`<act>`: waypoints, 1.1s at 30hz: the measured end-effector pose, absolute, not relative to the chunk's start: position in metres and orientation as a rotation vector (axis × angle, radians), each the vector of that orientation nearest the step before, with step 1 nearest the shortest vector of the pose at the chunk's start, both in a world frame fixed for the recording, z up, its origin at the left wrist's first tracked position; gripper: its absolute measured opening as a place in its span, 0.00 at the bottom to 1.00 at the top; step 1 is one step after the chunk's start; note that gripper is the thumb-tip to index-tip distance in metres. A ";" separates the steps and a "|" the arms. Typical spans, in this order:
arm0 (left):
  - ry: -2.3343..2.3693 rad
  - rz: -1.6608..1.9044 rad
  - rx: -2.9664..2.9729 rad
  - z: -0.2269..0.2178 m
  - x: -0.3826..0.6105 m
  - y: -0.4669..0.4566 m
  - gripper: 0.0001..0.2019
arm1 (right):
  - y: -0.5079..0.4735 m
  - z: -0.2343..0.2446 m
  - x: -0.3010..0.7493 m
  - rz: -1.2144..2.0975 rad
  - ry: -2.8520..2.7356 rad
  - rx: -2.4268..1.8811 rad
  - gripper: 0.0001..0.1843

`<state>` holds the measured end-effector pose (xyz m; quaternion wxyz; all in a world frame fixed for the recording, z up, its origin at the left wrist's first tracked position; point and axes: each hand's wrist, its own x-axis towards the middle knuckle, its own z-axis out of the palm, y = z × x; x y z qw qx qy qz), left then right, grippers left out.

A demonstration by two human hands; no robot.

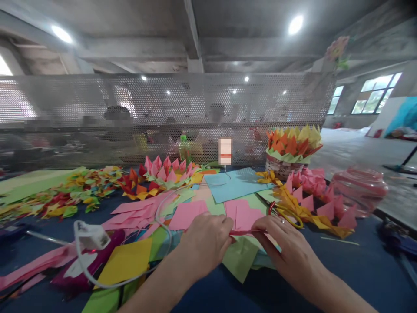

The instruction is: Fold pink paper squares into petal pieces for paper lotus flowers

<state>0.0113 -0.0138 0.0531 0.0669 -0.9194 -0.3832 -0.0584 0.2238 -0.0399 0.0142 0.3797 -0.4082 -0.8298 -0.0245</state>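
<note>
My left hand (203, 243) and my right hand (286, 248) meet at the middle of the table. Both pinch a folded pink paper piece (246, 219), fingers pressed on its lower edge. Loose sheets lie under and around the hands: a green sheet (239, 261), a yellow sheet (125, 261), pink sheets (187, 215) and a light blue sheet (233, 184). Red-handled scissors (286, 213) lie just beyond my right hand.
A white charger and cable (91, 237) lie at the left. Folded paper flowers (166, 171) and pointed pieces (312, 195) crowd the far side. A basket of paper flowers (291, 150), a pink jar (360, 189), a green bottle (184, 148) and a perforated metal screen (163, 113) stand behind.
</note>
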 end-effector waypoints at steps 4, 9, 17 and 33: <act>-1.130 -0.225 -2.775 0.052 0.013 -0.019 0.03 | -0.040 0.014 0.223 -0.102 -2.126 -1.041 0.06; -1.133 -0.280 -2.757 0.048 0.013 -0.021 0.03 | -0.041 0.013 0.222 -0.096 -2.122 -1.035 0.06; -1.234 -0.374 -2.922 0.046 0.008 -0.015 0.11 | -0.040 0.011 0.222 0.057 -2.079 -1.038 0.06; -1.449 -0.504 -3.223 0.054 0.004 -0.012 0.20 | -0.045 0.020 0.220 0.338 -2.034 -1.066 0.06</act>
